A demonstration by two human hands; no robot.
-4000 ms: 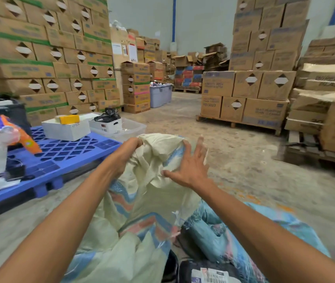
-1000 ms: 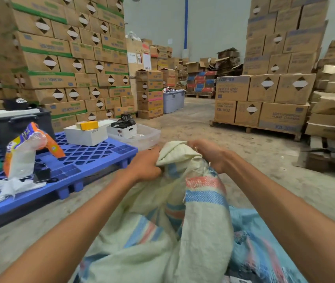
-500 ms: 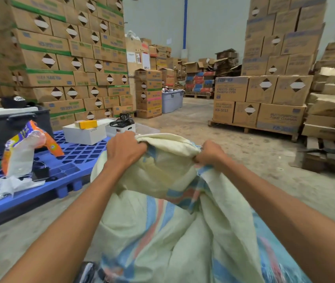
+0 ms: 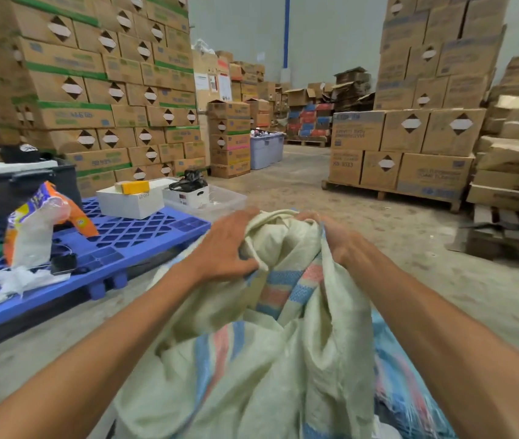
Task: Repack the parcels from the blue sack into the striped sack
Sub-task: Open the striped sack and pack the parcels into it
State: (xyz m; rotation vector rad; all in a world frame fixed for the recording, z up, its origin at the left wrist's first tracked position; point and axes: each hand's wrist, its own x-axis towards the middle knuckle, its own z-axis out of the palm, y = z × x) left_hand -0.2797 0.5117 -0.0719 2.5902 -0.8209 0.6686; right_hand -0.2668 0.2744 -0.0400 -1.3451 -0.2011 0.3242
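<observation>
The striped sack (image 4: 271,353), cream woven cloth with blue and pink bands, hangs bunched in front of me. My left hand (image 4: 225,247) grips its top edge on the left side. My right hand (image 4: 339,239) grips the same bunched top on the right, its fingers partly buried in the folds. Under my right forearm lies the blue sack (image 4: 400,384) on the floor, mostly covered by the striped one. No parcels can be made out in this view.
A blue plastic pallet (image 4: 100,248) at my left carries a white box (image 4: 131,201), a clear tub (image 4: 217,202), a black crate (image 4: 24,185) and an orange bag (image 4: 40,223). Stacked cartons (image 4: 93,90) rise left and right (image 4: 410,144). Bare concrete floor (image 4: 299,185) stretches ahead.
My hands came closer together, gathering the spread top edge of the striped sack into a bunch. The sack's mouth now looks crumpled rather than stretched wide.
</observation>
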